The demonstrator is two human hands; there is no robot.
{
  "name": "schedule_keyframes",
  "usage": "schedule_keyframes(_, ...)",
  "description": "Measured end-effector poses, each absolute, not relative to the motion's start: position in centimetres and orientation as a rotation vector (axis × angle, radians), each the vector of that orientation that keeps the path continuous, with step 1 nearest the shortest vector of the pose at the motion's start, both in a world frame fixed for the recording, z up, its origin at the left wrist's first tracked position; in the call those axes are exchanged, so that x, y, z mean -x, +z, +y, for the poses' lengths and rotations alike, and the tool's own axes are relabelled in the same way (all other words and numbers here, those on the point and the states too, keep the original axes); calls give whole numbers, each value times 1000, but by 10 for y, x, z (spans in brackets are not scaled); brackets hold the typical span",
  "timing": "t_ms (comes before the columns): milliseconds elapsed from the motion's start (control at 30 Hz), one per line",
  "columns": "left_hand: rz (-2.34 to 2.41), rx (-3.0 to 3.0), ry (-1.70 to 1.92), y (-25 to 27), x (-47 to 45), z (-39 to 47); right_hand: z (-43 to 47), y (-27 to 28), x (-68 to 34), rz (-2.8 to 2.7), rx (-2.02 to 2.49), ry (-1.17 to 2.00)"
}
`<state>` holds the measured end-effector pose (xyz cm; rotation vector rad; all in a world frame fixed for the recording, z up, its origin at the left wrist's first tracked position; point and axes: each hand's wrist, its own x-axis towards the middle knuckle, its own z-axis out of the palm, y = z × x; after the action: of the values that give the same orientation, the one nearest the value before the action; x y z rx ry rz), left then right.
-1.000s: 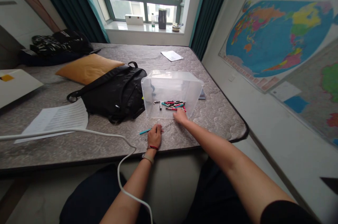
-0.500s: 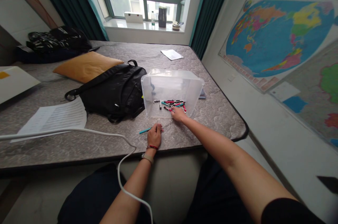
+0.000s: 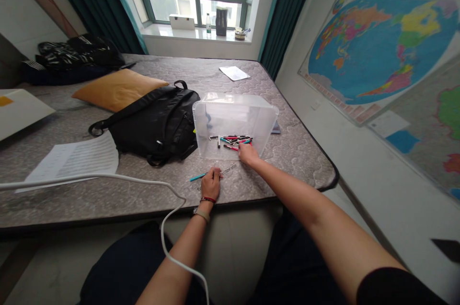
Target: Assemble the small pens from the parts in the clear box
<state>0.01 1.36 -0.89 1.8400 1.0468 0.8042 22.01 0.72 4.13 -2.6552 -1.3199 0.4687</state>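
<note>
A clear plastic box (image 3: 235, 107) lies on its side on the mattress, its opening towards me. Inside it is a loose heap of pens (image 3: 233, 139) in black, red, teal and white. My right hand (image 3: 248, 154) reaches into the opening with its fingers bunched down at the pens' right side; the fingertips are hidden. A red and black pen (image 3: 230, 147) lies just left of those fingers. In front of the box, my left hand (image 3: 211, 183) rests on the mattress, closed around a teal pen (image 3: 197, 177) that sticks out to the left.
Left of the box lies a black backpack (image 3: 154, 127), with a yellow pillow (image 3: 120, 89) behind it. Printed sheets (image 3: 74, 161) lie on the mattress (image 3: 143, 199). A white cable (image 3: 140, 179) runs across the front edge. Another paper (image 3: 234, 73) is at the back.
My right hand has shifted slightly right and farther into the box, away from the red and black pen. My left hand has stayed in place.
</note>
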Motion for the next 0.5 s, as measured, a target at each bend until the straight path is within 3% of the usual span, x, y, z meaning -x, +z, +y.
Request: schedule_keyframes(500,1054,-1862,802,-11,-1,13,12,43,-245,-1188,2757,528)
